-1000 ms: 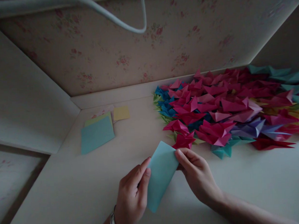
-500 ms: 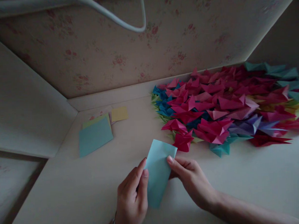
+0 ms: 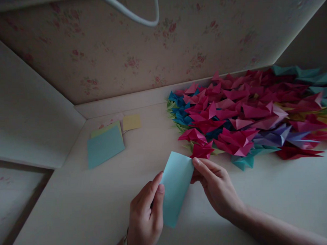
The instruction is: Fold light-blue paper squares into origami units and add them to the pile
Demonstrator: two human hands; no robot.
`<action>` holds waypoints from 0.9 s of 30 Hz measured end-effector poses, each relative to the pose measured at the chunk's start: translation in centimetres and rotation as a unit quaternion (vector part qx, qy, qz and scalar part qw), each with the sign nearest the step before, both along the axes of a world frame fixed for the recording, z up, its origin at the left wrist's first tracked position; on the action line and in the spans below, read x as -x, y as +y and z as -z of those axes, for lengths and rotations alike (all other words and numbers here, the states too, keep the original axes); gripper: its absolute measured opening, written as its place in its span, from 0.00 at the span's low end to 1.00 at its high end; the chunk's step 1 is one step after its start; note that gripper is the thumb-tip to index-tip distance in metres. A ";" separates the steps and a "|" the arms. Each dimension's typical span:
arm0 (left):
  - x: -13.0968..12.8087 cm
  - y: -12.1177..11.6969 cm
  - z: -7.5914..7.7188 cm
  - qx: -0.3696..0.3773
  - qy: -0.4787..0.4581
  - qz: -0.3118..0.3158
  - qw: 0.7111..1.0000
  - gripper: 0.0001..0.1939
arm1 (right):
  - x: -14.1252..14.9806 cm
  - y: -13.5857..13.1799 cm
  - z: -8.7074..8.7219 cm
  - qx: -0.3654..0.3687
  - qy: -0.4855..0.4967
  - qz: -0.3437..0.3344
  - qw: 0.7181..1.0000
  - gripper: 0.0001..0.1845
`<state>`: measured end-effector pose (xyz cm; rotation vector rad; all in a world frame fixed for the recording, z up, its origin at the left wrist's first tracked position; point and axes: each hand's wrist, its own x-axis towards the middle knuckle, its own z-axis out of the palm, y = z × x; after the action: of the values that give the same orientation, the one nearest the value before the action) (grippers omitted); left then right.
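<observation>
A light blue sheet of origami paper (image 3: 177, 190), folded into a long rectangle, is held up tilted above the white table. My left hand (image 3: 147, 212) pinches its left long edge between thumb and fingers. At the upper right corner, my right hand (image 3: 218, 183) grips the paper with thumb on top and the other fingers curled beneath. Just beyond the paper lies a heap of folded paper cranes (image 3: 233, 113), mostly pink and red, with some blue, green, purple and teal ones.
On the left of the white table (image 3: 83, 211) lies a stack of blue paper sheets (image 3: 106, 146), with a small yellow paper square (image 3: 131, 122) beside it. Flowered wallpaper (image 3: 118, 59) rises behind. A white cable (image 3: 138, 19) hangs overhead, and a white panel (image 3: 31, 105) stands at left.
My right thumb has slid up along the paper's right edge to its upper corner. My left hand keeps its hold. The whole view has shifted slightly.
</observation>
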<state>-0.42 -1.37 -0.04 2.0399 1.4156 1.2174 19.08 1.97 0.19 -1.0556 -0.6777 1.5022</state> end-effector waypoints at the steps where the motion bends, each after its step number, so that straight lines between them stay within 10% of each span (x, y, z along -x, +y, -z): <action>1: 0.0 0.0 0.0 0.000 0.002 0.001 1.000 0.18 | 0.0 0.0 0.1 -0.006 -0.010 0.002 1.000 0.17; 27: 0.0 0.1 -0.3 -0.026 0.034 -0.013 0.999 0.18 | 1.0 -2.0 0.6 -0.040 -0.095 -0.327 0.939 0.24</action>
<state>-0.45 -1.30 0.25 2.1241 1.4602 1.2185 18.06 0.01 -0.44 -0.9650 -1.3089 1.9234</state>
